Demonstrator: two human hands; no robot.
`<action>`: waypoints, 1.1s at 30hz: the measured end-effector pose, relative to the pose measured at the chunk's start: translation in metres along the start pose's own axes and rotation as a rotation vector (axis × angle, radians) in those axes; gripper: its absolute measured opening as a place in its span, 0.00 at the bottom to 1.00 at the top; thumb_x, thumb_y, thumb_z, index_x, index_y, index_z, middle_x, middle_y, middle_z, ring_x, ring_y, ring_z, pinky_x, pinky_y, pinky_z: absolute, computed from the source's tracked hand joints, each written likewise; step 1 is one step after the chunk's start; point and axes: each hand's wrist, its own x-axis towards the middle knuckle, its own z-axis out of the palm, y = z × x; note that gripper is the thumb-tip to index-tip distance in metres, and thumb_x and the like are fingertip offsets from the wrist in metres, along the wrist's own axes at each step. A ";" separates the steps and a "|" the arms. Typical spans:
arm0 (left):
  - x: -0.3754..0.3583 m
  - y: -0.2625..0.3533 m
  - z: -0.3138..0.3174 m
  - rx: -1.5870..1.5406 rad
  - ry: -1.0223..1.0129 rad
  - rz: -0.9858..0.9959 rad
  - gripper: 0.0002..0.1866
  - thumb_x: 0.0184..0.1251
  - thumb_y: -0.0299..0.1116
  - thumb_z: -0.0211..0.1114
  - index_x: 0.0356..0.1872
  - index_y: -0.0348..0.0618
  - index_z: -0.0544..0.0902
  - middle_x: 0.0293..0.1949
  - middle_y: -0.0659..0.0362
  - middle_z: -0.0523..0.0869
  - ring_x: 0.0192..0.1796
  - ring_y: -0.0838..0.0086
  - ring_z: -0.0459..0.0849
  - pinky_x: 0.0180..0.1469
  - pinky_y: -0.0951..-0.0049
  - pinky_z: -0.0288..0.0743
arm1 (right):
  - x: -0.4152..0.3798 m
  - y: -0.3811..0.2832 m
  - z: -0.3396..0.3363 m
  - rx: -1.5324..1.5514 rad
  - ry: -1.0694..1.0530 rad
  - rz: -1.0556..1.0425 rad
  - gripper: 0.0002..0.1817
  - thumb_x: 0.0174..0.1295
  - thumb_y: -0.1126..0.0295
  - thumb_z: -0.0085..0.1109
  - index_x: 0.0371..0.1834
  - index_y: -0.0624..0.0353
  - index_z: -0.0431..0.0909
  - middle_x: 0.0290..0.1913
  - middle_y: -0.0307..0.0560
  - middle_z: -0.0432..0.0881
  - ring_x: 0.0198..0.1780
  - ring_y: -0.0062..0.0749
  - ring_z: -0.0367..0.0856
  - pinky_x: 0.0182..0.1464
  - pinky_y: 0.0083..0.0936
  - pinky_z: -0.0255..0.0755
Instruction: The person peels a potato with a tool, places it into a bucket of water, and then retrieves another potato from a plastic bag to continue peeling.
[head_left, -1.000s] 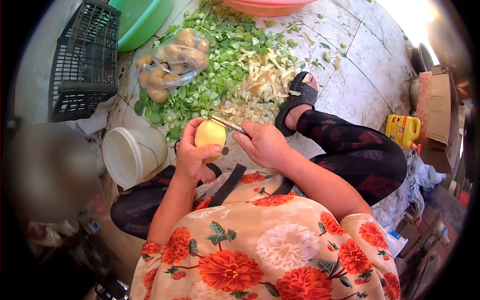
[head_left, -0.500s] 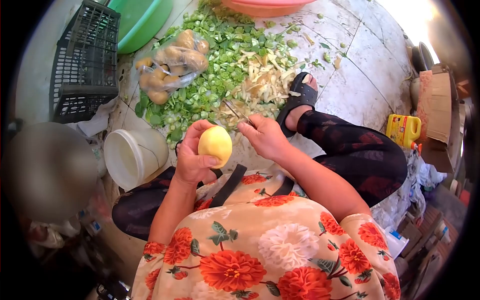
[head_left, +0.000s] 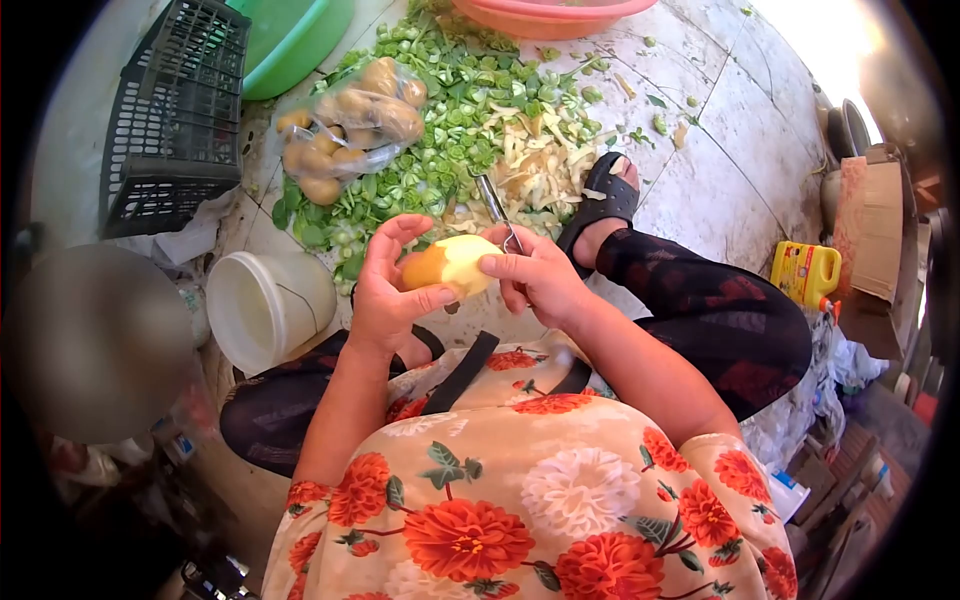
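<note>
A partly peeled potato (head_left: 455, 266) is between my two hands, bare and pale yellow at the right end, with brown skin at the left. My left hand (head_left: 385, 290) supports its skinned end, thumb below and fingers raised behind. My right hand (head_left: 545, 280) grips a metal peeler (head_left: 492, 200), whose shiny length points up and away from me. The right thumb and fingertips also touch the potato's peeled end. Beyond my hands, pale peelings (head_left: 535, 155) lie on a spread of green trimmings (head_left: 455, 120). A clear plastic bag of potatoes (head_left: 355, 125) rests on the greens.
A white bucket (head_left: 270, 310) stands at my left, below a black plastic crate (head_left: 175, 120). Green (head_left: 300, 45) and pink (head_left: 550, 15) basins sit at the far side. On the right are a yellow jug (head_left: 805, 272) and a cardboard box (head_left: 880, 230).
The potato has been turned from upright to lying sideways, showing its unpeeled end. My right hand has come in to touch it, with the peeler now pointing upward.
</note>
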 end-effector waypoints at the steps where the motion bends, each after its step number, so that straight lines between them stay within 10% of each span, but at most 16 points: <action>1: 0.000 -0.004 0.004 0.000 0.002 0.004 0.43 0.43 0.23 0.78 0.64 0.40 0.66 0.60 0.55 0.74 0.57 0.69 0.79 0.58 0.69 0.77 | -0.001 0.001 0.001 -0.003 -0.003 -0.002 0.22 0.58 0.60 0.70 0.50 0.59 0.75 0.27 0.35 0.75 0.18 0.16 0.66 0.19 0.18 0.56; 11: 0.006 -0.024 0.000 -0.673 -0.067 -0.179 0.34 0.55 0.28 0.62 0.67 0.40 0.65 0.55 0.52 0.78 0.57 0.60 0.80 0.60 0.56 0.76 | -0.006 0.016 0.017 -0.168 -0.044 0.079 0.19 0.66 0.54 0.61 0.44 0.60 0.74 0.32 0.45 0.83 0.19 0.24 0.74 0.21 0.23 0.67; 13: 0.003 -0.016 0.000 -0.626 -0.021 -0.231 0.35 0.55 0.27 0.63 0.68 0.42 0.65 0.55 0.52 0.78 0.55 0.59 0.81 0.56 0.55 0.79 | -0.002 0.019 0.011 -0.629 0.177 -0.157 0.15 0.70 0.57 0.58 0.43 0.59 0.74 0.29 0.41 0.83 0.20 0.19 0.74 0.20 0.19 0.65; 17: 0.000 -0.017 0.000 -0.449 0.076 -0.313 0.38 0.53 0.24 0.68 0.69 0.47 0.65 0.55 0.52 0.78 0.52 0.57 0.83 0.41 0.57 0.86 | -0.010 0.007 0.013 -1.326 0.178 -0.438 0.16 0.70 0.58 0.54 0.34 0.60 0.72 0.26 0.54 0.80 0.28 0.46 0.82 0.30 0.39 0.73; 25: -0.018 -0.009 0.011 -0.272 0.061 -0.453 0.41 0.50 0.23 0.72 0.69 0.47 0.65 0.52 0.56 0.80 0.48 0.65 0.84 0.32 0.67 0.83 | 0.023 0.007 -0.035 -1.485 0.361 0.038 0.21 0.71 0.53 0.46 0.36 0.61 0.79 0.33 0.60 0.84 0.39 0.55 0.84 0.43 0.48 0.75; 33: -0.012 -0.016 0.005 -0.019 0.199 -0.458 0.41 0.50 0.22 0.72 0.70 0.46 0.65 0.49 0.57 0.82 0.42 0.69 0.86 0.30 0.72 0.82 | -0.008 0.015 0.019 -1.477 0.089 -0.252 0.19 0.70 0.53 0.48 0.35 0.59 0.77 0.31 0.57 0.84 0.37 0.54 0.84 0.39 0.47 0.76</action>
